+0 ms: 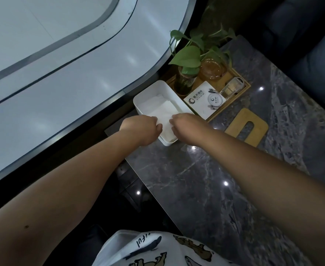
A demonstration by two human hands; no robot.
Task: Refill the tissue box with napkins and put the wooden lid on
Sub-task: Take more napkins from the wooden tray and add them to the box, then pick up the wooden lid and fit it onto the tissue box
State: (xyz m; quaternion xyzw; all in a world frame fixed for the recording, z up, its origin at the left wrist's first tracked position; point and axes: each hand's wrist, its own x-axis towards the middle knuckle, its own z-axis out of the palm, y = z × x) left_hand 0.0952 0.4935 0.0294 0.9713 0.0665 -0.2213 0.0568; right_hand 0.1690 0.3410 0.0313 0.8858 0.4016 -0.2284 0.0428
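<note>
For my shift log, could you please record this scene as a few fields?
box: white, open, on the table
napkins: inside the box
left hand: at the box's near end, pinching the napkins
right hand: likewise, opposite side
lid: off, flat on the table right of the box
tray: behind the box

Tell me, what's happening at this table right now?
A person is refilling an open white tissue box at the edge of a dark marble table. Both hands, the left hand and the right hand, are over the near end of the box, pressing or holding white napkins inside it. The wooden lid, with its slot, is not on yet; it lies flat on the table to the right, beside a wooden tray holding a plant.
</note>
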